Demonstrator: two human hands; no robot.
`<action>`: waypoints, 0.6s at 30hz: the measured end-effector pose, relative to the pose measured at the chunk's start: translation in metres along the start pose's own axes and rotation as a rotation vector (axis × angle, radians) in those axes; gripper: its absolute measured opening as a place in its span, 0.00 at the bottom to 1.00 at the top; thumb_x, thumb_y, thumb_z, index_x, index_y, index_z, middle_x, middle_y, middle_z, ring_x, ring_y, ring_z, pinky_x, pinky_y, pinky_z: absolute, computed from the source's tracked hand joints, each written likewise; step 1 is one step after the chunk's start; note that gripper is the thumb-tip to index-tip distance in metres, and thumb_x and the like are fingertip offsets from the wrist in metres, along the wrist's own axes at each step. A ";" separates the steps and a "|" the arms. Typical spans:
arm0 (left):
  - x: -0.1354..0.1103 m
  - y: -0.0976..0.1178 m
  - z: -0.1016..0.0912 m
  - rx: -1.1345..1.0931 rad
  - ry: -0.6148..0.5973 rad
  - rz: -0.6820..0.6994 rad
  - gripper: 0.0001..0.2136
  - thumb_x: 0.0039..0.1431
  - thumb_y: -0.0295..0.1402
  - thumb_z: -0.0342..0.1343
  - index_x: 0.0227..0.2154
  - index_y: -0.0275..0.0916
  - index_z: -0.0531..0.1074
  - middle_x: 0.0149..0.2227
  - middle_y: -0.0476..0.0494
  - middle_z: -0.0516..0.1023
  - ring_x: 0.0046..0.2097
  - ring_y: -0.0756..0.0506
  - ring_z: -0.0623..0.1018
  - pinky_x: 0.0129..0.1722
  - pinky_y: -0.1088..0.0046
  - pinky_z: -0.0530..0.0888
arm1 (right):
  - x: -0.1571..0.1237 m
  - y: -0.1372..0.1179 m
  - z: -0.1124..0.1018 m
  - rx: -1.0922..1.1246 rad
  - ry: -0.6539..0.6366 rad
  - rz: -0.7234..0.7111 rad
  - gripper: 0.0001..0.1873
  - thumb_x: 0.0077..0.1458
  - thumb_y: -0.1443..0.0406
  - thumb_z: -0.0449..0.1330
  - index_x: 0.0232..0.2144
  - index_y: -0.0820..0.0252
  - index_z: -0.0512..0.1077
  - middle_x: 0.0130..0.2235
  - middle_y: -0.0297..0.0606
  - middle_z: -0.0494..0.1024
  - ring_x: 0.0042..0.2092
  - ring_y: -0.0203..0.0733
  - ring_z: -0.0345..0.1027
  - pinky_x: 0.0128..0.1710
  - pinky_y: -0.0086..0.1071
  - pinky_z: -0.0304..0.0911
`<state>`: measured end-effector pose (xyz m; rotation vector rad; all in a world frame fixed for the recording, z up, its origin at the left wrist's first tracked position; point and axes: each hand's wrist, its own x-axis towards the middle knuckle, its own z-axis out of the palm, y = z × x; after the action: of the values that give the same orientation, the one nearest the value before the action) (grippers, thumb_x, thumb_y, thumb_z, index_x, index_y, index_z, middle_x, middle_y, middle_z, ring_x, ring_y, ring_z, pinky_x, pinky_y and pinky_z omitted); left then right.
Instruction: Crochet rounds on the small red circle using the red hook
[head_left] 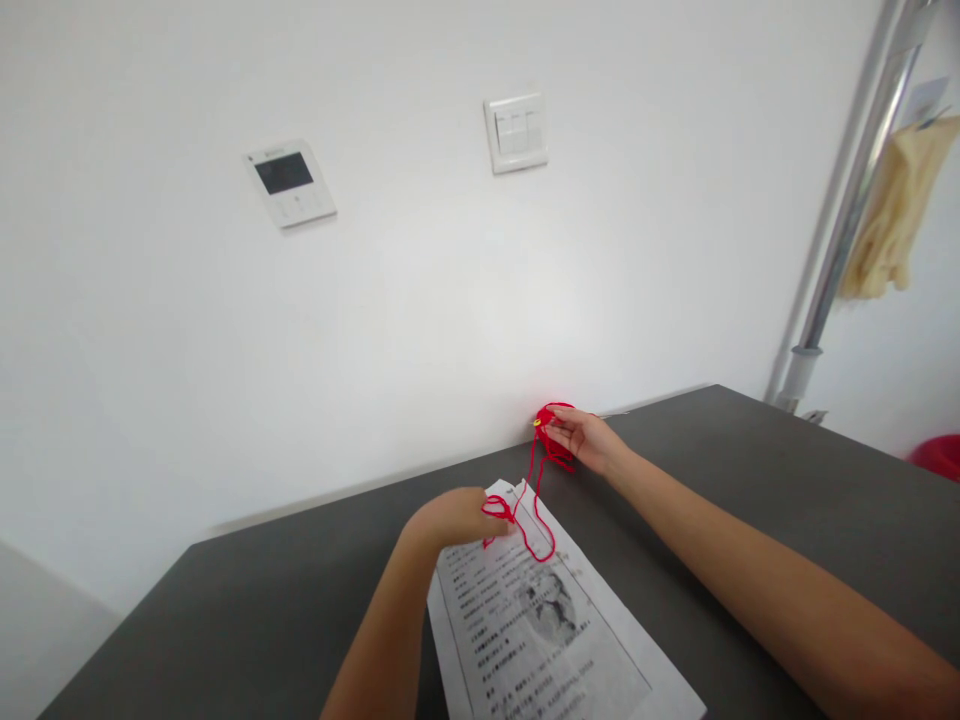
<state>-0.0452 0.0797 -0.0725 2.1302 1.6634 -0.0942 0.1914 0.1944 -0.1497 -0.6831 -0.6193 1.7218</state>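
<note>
A ball of red yarn (561, 452) rests at the back of the dark tabletop, against the wall. The fingers of my right hand (589, 437) close on its near right side, and a small yellow piece (537, 422) shows at the ball's left. Loose red strands run from there down to my left hand (461, 515), which pinches a small bunch of looped yarn (498, 508). This hand is over the top end of a printed paper sheet (540, 620); its fingertips are partly hidden. One strand hangs in a curve across the sheet.
Beneath everything is a dark grey table (300, 600), its back edge along a white wall. A wall panel with a screen (292, 185) and a light switch (517, 133) are mounted above. To the right are a metal pole (855, 200), a hanging yellow cloth (896, 215) and a red object (937, 457).
</note>
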 end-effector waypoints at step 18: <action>0.029 0.026 0.053 -0.051 -0.012 -0.041 0.55 0.43 0.56 0.65 0.68 0.25 0.53 0.71 0.13 0.39 0.72 0.20 0.39 0.62 0.27 0.44 | -0.051 -0.024 0.056 -0.046 -0.185 -0.115 0.04 0.60 0.72 0.62 0.37 0.64 0.77 0.33 0.39 0.82 0.35 0.37 0.77 0.41 0.31 0.76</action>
<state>-0.0021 0.0813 -0.1224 2.0547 1.6848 -0.0750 0.1774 0.1468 -0.0871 -0.5130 -0.8140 1.6790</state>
